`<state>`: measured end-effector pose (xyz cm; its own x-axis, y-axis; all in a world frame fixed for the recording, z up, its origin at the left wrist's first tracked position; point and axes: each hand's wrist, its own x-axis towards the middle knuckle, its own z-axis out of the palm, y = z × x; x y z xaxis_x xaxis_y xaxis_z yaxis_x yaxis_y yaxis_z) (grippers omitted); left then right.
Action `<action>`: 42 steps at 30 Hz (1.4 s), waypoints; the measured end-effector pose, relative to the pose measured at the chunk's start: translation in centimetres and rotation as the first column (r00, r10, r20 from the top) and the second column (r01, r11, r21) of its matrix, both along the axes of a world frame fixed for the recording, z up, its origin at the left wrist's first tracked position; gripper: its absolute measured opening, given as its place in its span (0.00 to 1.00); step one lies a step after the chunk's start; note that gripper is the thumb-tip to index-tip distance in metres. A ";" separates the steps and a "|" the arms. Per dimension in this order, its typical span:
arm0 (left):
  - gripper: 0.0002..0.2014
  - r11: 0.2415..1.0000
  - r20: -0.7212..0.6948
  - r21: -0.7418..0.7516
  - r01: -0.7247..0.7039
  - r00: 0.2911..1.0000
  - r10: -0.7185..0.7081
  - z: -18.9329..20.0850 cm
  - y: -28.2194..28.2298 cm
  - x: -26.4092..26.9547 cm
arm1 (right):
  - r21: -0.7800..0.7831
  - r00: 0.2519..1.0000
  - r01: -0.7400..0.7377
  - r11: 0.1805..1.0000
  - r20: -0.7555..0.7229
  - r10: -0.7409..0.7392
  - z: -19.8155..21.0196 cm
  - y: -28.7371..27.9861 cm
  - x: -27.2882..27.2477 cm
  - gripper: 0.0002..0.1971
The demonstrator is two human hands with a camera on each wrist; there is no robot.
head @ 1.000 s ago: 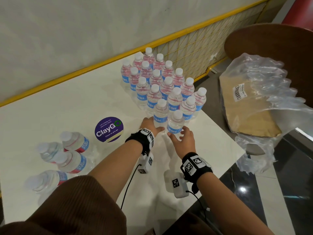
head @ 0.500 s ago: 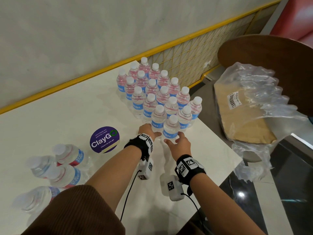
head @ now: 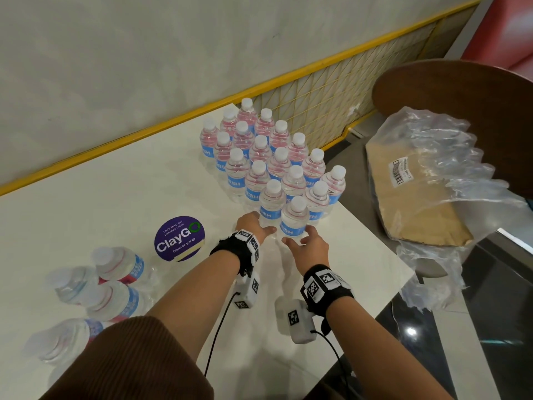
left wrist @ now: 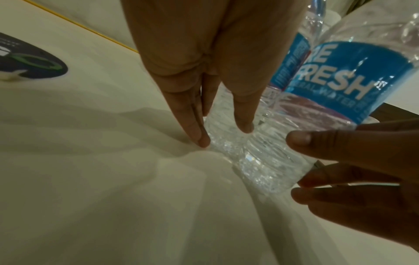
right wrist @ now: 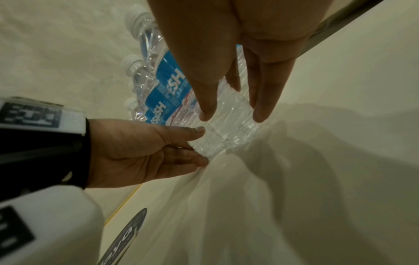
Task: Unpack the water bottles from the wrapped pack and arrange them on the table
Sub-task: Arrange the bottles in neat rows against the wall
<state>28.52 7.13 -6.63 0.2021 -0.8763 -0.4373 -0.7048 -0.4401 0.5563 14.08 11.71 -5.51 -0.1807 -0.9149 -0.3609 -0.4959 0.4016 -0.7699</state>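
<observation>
Several upright water bottles with blue labels and white caps stand packed together [head: 271, 157] at the far right of the white table [head: 115, 192]. My left hand [head: 261, 228] lies with straight fingers [left wrist: 199, 132] against the base of the second-nearest bottle [head: 271, 203]. My right hand [head: 300, 241] touches the foot of the nearest bottle [head: 294, 220], its thumb and straight fingers [right wrist: 263, 107] either side of the ribbed base [right wrist: 229, 122]. Several more bottles [head: 115, 284] lie on their sides at the near left.
The crumpled clear wrap with a cardboard sheet [head: 427, 192] lies on a brown chair to the right, off the table. A round purple sticker [head: 179, 238] is on the tabletop left of my hands. The table's right edge [head: 375, 226] runs close to the bottle group.
Both hands stay at the two front bottles, keeping them against the group. The head view has shifted slightly; nothing was picked up or let go.
</observation>
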 end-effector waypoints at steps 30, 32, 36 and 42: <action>0.22 0.860 0.304 0.301 0.413 0.813 -0.497 15.4 12.9 12.4 | 0.174 0.501 -0.857 0.484 0.065 0.863 4.6 14.9 14.7 0.21; 0.23 0.849 0.339 0.336 0.406 0.789 -0.512 15.7 14.6 14.0 | 0.174 0.423 -0.897 0.406 0.069 0.904 5.0 16.4 16.0 0.23; 0.24 0.847 0.359 0.348 0.402 0.777 -0.517 15.4 16.9 15.9 | 0.200 0.263 -0.950 0.238 0.105 0.959 5.7 18.9 17.1 0.28; 0.28 0.832 0.406 0.366 0.418 0.732 -0.547 15.1 18.4 17.0 | 0.153 0.183 -0.975 0.164 0.117 0.976 6.1 21.7 17.7 0.42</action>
<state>45.54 25.54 8.45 0.0165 -0.7964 -0.6046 -0.9992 -0.0352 0.0191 31.79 33.43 0.56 0.8117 -0.2755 -0.5150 -0.5821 -0.3092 -0.7520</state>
